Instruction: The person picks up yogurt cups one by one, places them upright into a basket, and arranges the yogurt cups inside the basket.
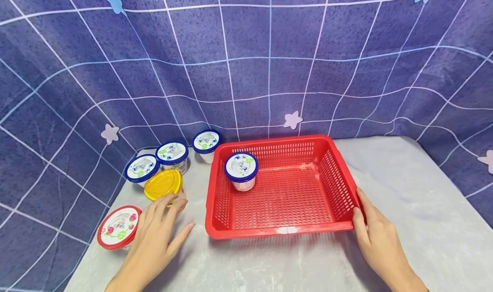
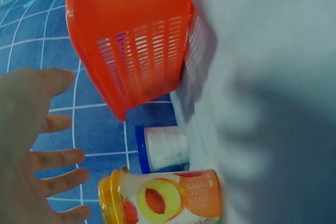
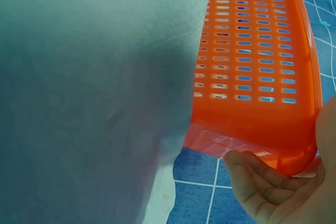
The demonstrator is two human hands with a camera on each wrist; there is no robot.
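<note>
My left hand [image 1: 155, 232] hovers with fingers spread between a yellow-lidded cup [image 1: 163, 184] and a red-lidded tub [image 1: 119, 227]. In the left wrist view its fingers are apart from the yellow-lidded cup [image 2: 168, 198], which has a peach picture on its side. My right hand [image 1: 379, 236] grips the front right corner of a red plastic basket [image 1: 283, 231], thumb on the rim and fingers on the outer wall. Inside the basket, at its left, a blue-lidded tub [image 1: 241, 168] stands upright. The right wrist view shows the fingers curled under the basket's rim [image 3: 299, 161].
Behind the yellow lid stand two blue-lidded tubs, one at the left [image 1: 142, 168] and one beside it [image 1: 172, 153]. Another blue-lidded tub [image 1: 207, 142] is close to the basket's back left corner. A purple gridded cloth [image 1: 246, 78] hangs behind the grey table [image 1: 416, 198].
</note>
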